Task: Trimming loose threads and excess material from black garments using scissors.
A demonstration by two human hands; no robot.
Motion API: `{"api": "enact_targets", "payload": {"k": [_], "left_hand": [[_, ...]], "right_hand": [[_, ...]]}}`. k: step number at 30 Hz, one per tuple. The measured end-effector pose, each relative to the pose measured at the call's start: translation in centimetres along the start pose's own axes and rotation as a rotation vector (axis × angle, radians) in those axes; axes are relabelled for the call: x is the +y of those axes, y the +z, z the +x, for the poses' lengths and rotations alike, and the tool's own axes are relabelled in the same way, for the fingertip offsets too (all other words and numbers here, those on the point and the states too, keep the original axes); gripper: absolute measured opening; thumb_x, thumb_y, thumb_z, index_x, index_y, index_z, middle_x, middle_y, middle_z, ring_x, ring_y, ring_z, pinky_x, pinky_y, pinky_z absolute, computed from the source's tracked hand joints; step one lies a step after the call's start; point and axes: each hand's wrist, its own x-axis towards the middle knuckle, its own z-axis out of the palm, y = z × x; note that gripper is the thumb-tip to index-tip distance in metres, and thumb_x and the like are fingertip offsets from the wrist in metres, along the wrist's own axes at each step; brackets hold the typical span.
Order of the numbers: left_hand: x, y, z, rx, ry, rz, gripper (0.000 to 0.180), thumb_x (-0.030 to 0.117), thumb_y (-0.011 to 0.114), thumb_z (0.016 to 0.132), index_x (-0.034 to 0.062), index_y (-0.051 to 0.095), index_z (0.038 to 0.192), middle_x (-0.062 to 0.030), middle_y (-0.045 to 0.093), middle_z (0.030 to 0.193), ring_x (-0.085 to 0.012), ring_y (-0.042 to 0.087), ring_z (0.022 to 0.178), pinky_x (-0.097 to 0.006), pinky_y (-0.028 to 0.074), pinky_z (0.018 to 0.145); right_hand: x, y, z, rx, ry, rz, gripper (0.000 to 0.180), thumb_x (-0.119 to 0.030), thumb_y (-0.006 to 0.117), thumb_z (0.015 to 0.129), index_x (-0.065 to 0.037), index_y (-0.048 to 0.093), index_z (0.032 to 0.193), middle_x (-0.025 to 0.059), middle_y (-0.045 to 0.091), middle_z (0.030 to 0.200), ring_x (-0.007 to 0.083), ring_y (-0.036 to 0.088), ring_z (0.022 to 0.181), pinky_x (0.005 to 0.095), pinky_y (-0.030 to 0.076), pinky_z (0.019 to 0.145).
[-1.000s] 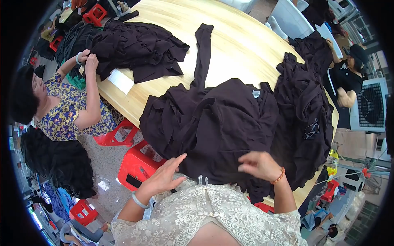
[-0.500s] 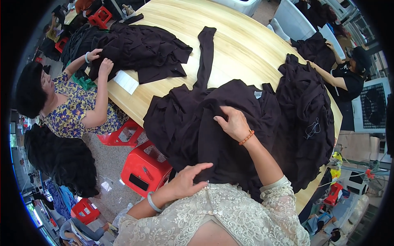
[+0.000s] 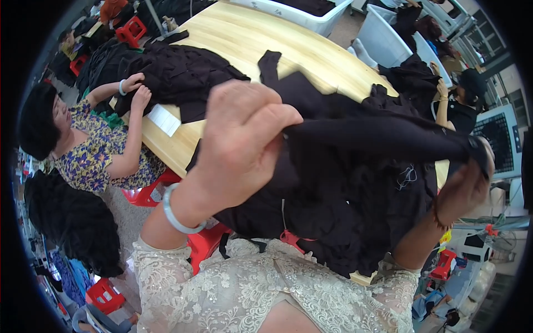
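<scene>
A long-sleeved black shirt (image 3: 355, 136) is raised off the table and stretched sideways in front of me. My left hand (image 3: 239, 144) pinches one end between thumb and curled fingers, close to the camera. At the far right, my right hand (image 3: 466, 186) grips the other end; its fingers are partly smeared by motion and covered by cloth. A dark sleeve (image 3: 270, 65) lies on the table beyond the lifted cloth. More black garments (image 3: 388, 205) lie below and to the right, with a loose tangle of pale thread (image 3: 407, 176) on them.
A co-worker at left handles a black garment pile (image 3: 189, 72) on the wooden table (image 3: 222, 28), beside a white paper (image 3: 164, 120). Another person works at the right edge. White bins (image 3: 383, 33) stand beyond the table. A red stool (image 3: 205, 244) is below my left forearm.
Both hands have risen from low over the garment and spread apart, the right one far to the right. The shirt, earlier lying on the table, is now lifted and stretched between them.
</scene>
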Motion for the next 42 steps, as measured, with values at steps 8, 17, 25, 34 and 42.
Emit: {"api": "enact_targets", "payload": {"k": [8,17,25,34,42], "left_hand": [[-2.8,-5.5,-9.8,-0.541,-0.225,0.164,0.018,-0.007,0.060,0.059,0.0035,0.053,0.072,-0.0126,0.054,0.087,-0.0360,0.055,0.103,-0.045,0.042,0.091],[1.0,-2.9,-22.3,-0.458,-0.866,-0.044,0.016,0.007,0.072,0.077,0.0018,0.067,0.091,-0.0119,0.065,0.088,-0.0299,0.059,0.086,-0.038,0.049,0.076],[5.8,2.5,-28.3,-0.641,-1.011,-0.402,0.044,0.018,0.077,0.076,0.0008,0.060,0.113,-0.0119,0.063,0.097,-0.0297,0.061,0.094,-0.037,0.049,0.082],[5.8,2.8,-28.5,-0.644,-0.999,-0.520,0.019,0.009,0.070,0.078,-0.0006,0.060,0.091,-0.0139,0.055,0.091,-0.0331,0.058,0.088,-0.040,0.048,0.076],[6.8,2.7,-25.5,-0.294,-1.487,-0.867,0.021,0.017,0.068,0.090,0.0008,0.061,0.102,-0.0047,0.064,0.090,-0.0117,0.063,0.074,-0.024,0.050,0.064]], "right_hand": [[-9.9,4.6,-10.5,-1.022,-0.008,0.551,0.031,-0.031,0.067,0.088,-0.002,0.062,0.093,0.0177,0.064,0.113,0.0319,0.066,0.099,0.0383,0.056,0.081],[1.9,9.4,-18.2,-1.161,0.212,-0.136,0.046,-0.019,0.077,0.075,-0.009,0.061,0.117,0.0086,0.060,0.122,0.0294,0.055,0.111,0.0387,0.041,0.097],[3.4,9.6,-21.1,-1.142,0.194,-0.309,0.004,-0.006,0.068,0.078,-0.008,0.066,0.081,0.0055,0.061,0.081,0.0263,0.057,0.087,0.0381,0.042,0.084],[-6.8,12.3,-21.8,-1.068,0.262,-0.043,0.030,-0.028,0.078,0.075,-0.010,0.060,0.090,0.0079,0.055,0.090,0.0253,0.061,0.073,0.0348,0.051,0.061],[-6.8,11.9,-26.7,-1.088,0.065,0.005,0.009,-0.010,0.064,0.078,-0.006,0.061,0.086,0.0059,0.052,0.083,0.0197,0.060,0.070,0.0317,0.048,0.057]]}}
